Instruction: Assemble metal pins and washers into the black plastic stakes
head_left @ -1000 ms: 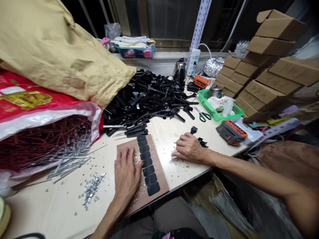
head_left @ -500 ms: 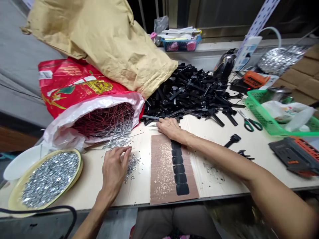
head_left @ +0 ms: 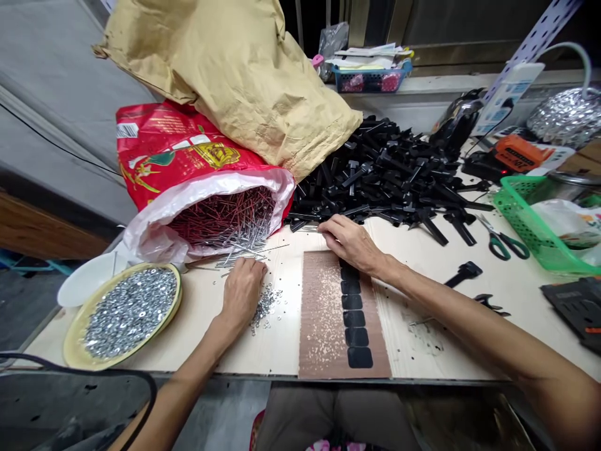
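My left hand (head_left: 243, 289) is low over the table with its fingers curled inward. It is beside the loose metal pins (head_left: 240, 254) spilling from the bag and a small scatter of washers (head_left: 265, 305). Its fingertips are hidden, so what they hold cannot be made out. My right hand (head_left: 350, 243) bends its fingers together at the front of the black plastic parts pile (head_left: 389, 169), where a few thin pins (head_left: 307, 229) lie by its fingertips. Below its wrist, a row of black square-ended pieces (head_left: 355, 319) lies on a brown board (head_left: 322, 363).
A red bag (head_left: 173, 147) full of pins lies under a brown paper sack (head_left: 225, 75). A yellow bowl of washers (head_left: 75, 351) stands left. Scissors (head_left: 504, 241), a green basket (head_left: 519, 203), a black part (head_left: 464, 273) and a dark tool case (head_left: 575, 310) are right.
The view has swung left, so things sit further right. My left hand's fingers have curled downward beside the pins. My right hand remains at the front of the black pile.
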`<action>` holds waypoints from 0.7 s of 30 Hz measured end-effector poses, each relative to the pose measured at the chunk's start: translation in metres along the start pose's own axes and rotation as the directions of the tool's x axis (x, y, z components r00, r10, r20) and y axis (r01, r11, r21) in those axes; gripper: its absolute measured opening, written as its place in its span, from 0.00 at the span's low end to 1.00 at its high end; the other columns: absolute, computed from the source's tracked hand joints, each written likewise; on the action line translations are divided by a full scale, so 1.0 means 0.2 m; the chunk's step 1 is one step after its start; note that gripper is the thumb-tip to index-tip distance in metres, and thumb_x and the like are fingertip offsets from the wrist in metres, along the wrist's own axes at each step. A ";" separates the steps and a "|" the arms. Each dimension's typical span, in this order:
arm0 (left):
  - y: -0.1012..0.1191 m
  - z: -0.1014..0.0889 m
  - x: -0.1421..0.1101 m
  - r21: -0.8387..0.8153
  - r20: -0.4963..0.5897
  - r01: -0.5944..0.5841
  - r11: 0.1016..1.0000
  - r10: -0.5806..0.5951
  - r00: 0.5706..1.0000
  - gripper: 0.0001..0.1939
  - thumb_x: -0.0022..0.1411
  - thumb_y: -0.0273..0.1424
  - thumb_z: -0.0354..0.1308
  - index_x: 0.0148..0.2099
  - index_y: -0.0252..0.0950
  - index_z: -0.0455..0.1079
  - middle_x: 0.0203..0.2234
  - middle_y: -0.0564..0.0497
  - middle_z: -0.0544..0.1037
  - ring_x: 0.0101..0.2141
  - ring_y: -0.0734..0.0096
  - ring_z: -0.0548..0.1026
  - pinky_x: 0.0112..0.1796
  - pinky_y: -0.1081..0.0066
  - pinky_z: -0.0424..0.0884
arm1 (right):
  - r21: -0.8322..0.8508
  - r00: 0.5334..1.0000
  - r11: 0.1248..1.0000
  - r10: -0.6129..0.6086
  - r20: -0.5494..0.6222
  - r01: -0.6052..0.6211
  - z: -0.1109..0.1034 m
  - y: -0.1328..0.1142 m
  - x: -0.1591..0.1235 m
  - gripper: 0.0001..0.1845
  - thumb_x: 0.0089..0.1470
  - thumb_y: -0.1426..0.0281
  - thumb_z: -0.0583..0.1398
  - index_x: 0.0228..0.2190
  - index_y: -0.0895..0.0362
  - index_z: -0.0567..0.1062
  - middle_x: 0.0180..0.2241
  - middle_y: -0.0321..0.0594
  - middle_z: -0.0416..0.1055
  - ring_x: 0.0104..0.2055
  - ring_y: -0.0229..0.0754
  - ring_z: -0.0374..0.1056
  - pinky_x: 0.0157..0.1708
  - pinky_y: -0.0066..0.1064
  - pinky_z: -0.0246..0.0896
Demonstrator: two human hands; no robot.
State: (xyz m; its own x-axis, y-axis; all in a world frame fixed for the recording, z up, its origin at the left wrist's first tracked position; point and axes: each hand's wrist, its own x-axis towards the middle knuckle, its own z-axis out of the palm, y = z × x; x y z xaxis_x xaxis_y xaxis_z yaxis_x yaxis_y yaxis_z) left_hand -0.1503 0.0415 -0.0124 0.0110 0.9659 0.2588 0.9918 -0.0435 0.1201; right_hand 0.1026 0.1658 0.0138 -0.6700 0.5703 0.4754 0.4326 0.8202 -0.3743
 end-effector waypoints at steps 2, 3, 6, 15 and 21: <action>0.03 -0.02 0.00 -0.134 -0.010 0.058 0.989 -0.059 0.998 0.14 0.62 0.36 0.48 0.33 0.36 0.72 0.30 0.43 0.73 0.36 0.57 0.68 0.39 0.59 0.65 | 0.128 0.998 0.991 0.030 -0.061 -0.022 -0.05 -0.07 -0.05 0.14 0.60 0.77 0.51 0.46 0.60 0.72 0.37 0.42 0.67 0.40 0.40 0.63 0.41 0.32 0.61; 0.06 -0.04 0.01 -0.258 0.003 0.120 0.959 -0.123 0.992 0.13 0.61 0.38 0.50 0.33 0.36 0.72 0.30 0.44 0.74 0.36 0.58 0.68 0.39 0.60 0.66 | 0.181 0.996 0.983 0.056 -0.066 -0.044 -0.07 -0.12 -0.08 0.15 0.60 0.77 0.51 0.47 0.60 0.72 0.35 0.41 0.67 0.38 0.40 0.64 0.39 0.31 0.61; 0.21 -0.11 0.02 -0.724 0.185 0.369 0.582 -0.352 0.918 0.14 0.55 0.41 0.58 0.35 0.34 0.71 0.30 0.48 0.75 0.31 0.67 0.71 0.34 0.66 0.69 | 0.279 0.995 0.956 0.100 -0.023 -0.090 -0.10 -0.25 -0.16 0.16 0.61 0.75 0.52 0.48 0.58 0.73 0.34 0.40 0.67 0.36 0.38 0.64 0.36 0.29 0.61; 0.59 -0.22 0.08 -0.911 0.406 0.348 -0.222 -0.324 0.855 0.16 0.45 0.34 0.69 0.34 0.32 0.71 0.28 0.51 0.77 0.28 0.76 0.75 0.35 0.73 0.73 | 0.281 0.987 0.950 0.153 -0.041 -0.136 -0.14 -0.36 -0.29 0.18 0.61 0.74 0.54 0.51 0.54 0.72 0.32 0.37 0.61 0.34 0.36 0.60 0.34 0.26 0.60; 0.61 -0.22 0.07 -0.908 0.411 0.359 -0.216 -0.293 0.863 0.14 0.47 0.33 0.69 0.34 0.31 0.72 0.26 0.51 0.78 0.27 0.76 0.76 0.36 0.74 0.74 | 0.355 0.973 0.924 0.197 -0.118 -0.144 -0.14 -0.33 -0.32 0.18 0.60 0.76 0.55 0.50 0.53 0.73 0.32 0.37 0.62 0.34 0.35 0.61 0.35 0.26 0.61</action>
State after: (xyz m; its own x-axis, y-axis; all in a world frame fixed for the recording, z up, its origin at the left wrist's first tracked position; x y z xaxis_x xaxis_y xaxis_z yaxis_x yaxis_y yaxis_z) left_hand -0.0346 0.0396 0.0475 -0.2287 0.9514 -0.2061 -0.3262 0.1245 0.9371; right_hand 0.1337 0.0764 0.0315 -0.4955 0.7220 0.4830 0.2817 0.6595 -0.6969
